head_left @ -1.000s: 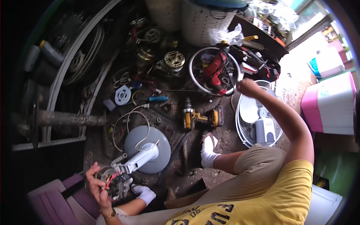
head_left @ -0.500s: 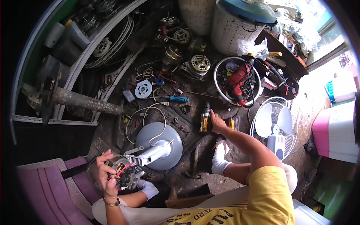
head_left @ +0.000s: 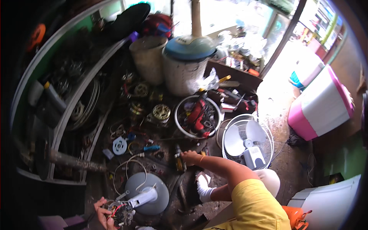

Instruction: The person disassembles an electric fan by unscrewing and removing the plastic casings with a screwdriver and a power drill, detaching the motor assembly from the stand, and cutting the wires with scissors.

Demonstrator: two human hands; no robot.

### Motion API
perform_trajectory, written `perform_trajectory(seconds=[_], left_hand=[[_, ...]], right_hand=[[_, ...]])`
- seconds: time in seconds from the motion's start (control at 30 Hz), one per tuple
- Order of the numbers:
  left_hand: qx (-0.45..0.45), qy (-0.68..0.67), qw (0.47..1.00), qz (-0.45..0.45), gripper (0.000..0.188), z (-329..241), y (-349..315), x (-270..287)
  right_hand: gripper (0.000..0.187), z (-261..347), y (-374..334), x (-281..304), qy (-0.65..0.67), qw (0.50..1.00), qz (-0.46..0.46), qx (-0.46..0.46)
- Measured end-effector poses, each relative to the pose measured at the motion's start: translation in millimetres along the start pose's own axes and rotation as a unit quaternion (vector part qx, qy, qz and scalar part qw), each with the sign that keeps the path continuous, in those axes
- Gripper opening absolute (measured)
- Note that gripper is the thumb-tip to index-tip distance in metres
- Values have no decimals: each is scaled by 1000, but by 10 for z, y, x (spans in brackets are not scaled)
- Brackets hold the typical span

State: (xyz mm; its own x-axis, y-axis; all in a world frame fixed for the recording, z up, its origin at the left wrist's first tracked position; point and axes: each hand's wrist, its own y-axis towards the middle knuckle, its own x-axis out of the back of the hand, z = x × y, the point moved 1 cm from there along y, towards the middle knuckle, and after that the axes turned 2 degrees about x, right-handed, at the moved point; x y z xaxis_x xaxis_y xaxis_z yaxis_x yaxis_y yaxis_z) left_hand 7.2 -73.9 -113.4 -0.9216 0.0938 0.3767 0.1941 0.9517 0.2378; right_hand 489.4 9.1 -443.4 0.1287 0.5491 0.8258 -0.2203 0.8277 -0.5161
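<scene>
My right hand [head_left: 189, 157] is closed round the handle of a yellow and black cordless drill [head_left: 179, 164], whose chuck points away from me. My left hand [head_left: 102, 213], at the lower left, grips a fan motor [head_left: 125, 218] with red wires showing. Its thumb and fingers lie against the motor's near and left sides. Beside the motor rests a round grey fan base [head_left: 159, 193] with a white stem [head_left: 142, 198] and a pale cord.
A caged fan [head_left: 248, 142] stands right of my right arm. Beyond the drill sits a round basin [head_left: 177, 122] holding a red power tool [head_left: 200, 117]. A blue-handled screwdriver [head_left: 151, 148] and a pale blue disc [head_left: 119, 145] lie on the floor. Metal shelving [head_left: 61, 132] lines the left.
The view has tilted up and turned right, so everything sits lower and further left and the doorway shows more. My hands keep to the drill and the motor.
</scene>
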Motion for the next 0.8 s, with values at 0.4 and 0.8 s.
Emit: perform_trajectory(seconds=[0.4, 0.8], left_hand=[[-30, -12, 999, -13, 38, 35, -152, 61], [-40, -36, 998, 30, 40, 248, -118, -34]], right_hand=[[58, 364, -2008, 1662, 1, 960, 104, 259], [49, -2303, -3257, -519, 70, 797, -502, -328]])
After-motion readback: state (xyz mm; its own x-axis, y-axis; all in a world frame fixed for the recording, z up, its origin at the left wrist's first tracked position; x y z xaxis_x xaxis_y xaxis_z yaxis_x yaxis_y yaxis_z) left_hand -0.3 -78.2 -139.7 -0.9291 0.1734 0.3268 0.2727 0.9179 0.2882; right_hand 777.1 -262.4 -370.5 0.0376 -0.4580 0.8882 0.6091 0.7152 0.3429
